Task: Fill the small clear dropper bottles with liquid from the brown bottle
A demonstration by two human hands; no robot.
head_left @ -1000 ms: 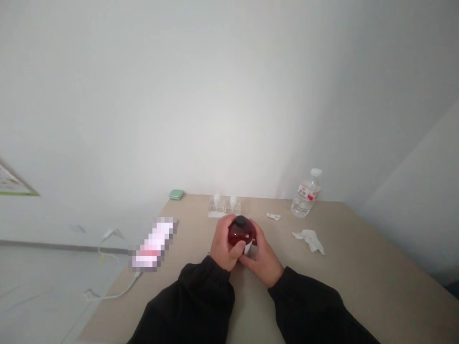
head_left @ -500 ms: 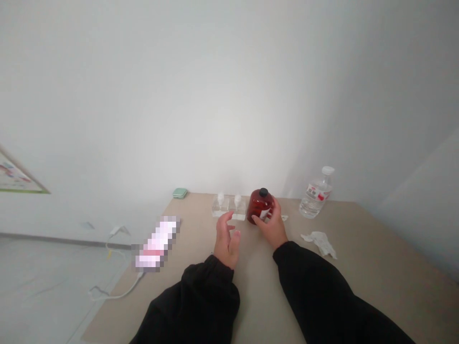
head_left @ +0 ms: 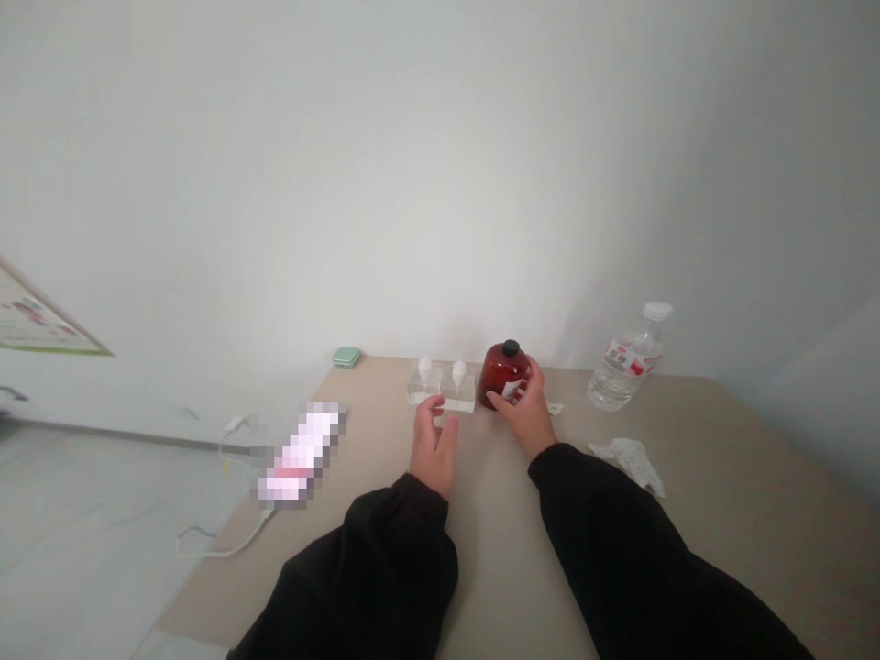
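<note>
My right hand (head_left: 528,409) is wrapped round the right side of a dark red-brown bottle (head_left: 500,374) with a black cap and a white label. The bottle stands upright at the back of the table, near the wall. To its left is a clear holder (head_left: 459,404) with two white-tipped pieces (head_left: 459,371) sticking up from it. My left hand (head_left: 435,446) hovers just in front of this holder, fingers curved and thumb apart, with nothing in it.
A clear water bottle (head_left: 624,369) stands at the back right, with a crumpled tissue (head_left: 632,461) in front of it. On the left lie a phone (head_left: 302,456) with a white cable (head_left: 234,550) and a small green case (head_left: 346,357). The wall (head_left: 440,183) rises behind the table.
The camera view has shifted slightly, so the table things sit a little higher in the picture. My right hand stays on the red-brown bottle; my left hand remains free with its fingers curved.
</note>
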